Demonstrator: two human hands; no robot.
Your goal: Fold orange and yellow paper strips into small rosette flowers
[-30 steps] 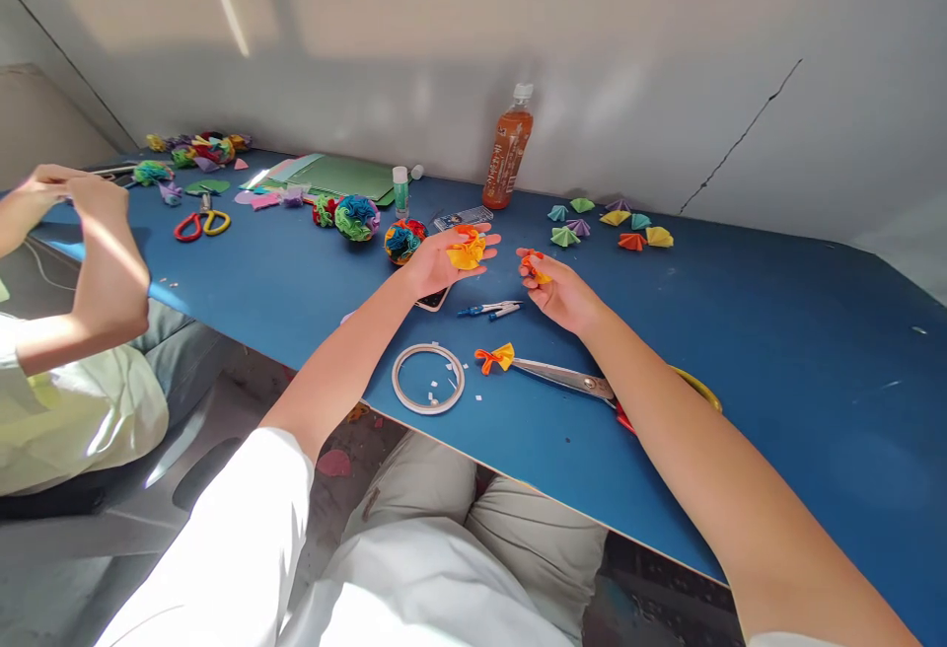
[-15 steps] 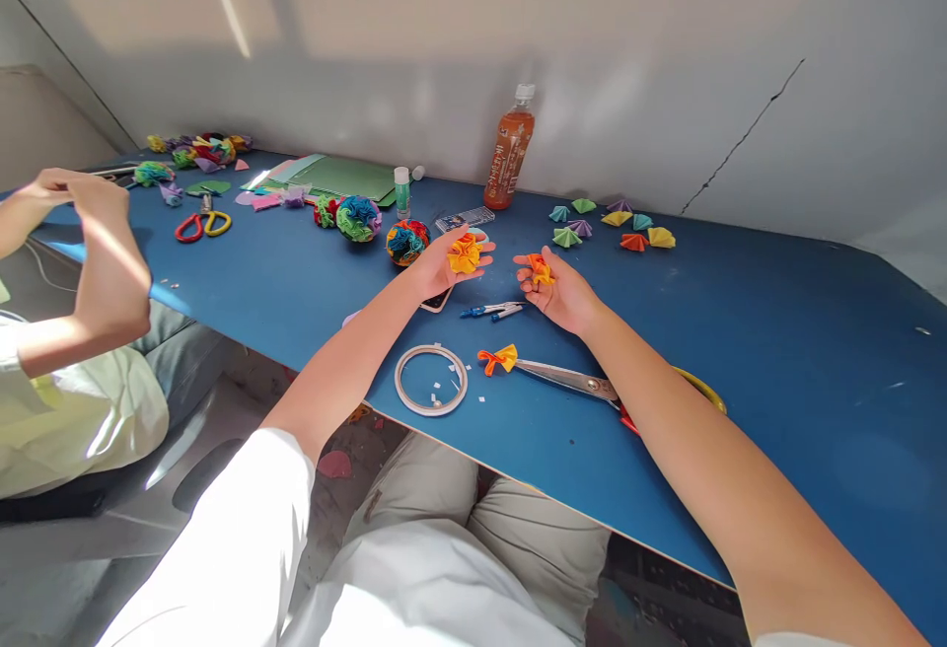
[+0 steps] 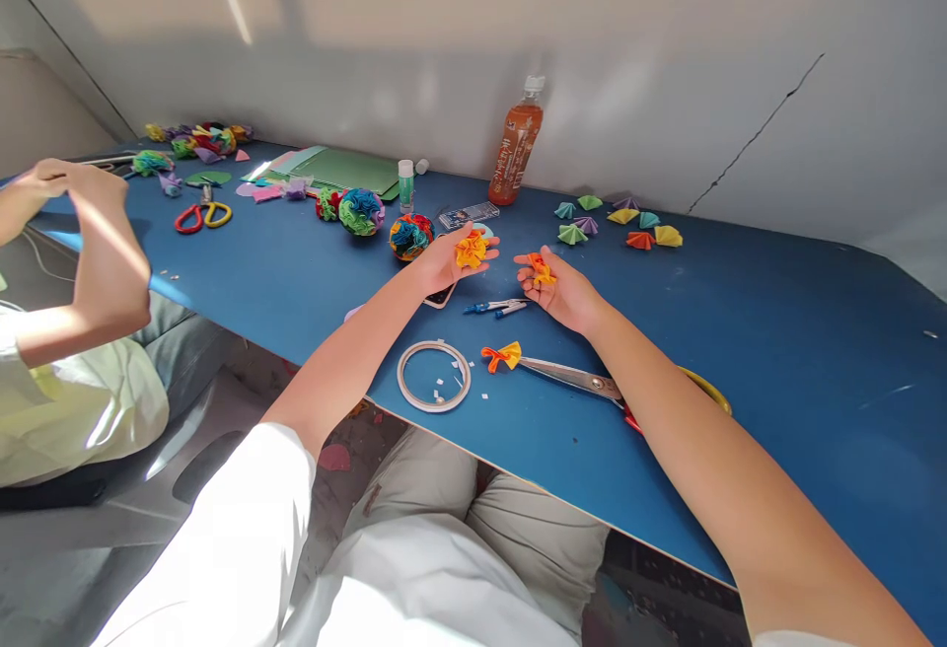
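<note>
Head view: left hand (image 3: 442, 265) cradles upturned yellow-orange paper cluster (image 3: 471, 250); right hand (image 3: 563, 292) pinches small orange piece (image 3: 540, 267).

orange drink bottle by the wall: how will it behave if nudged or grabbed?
The bottle stands upright, tall on a narrow base, so a push near the cap would probably tip it. It looks nearly full, so likely heavy for its size. It seems round, so once down it may roll along the blue table.

The bottle (image 3: 518, 147) bears a label, its print seemingly too small to read.
</note>
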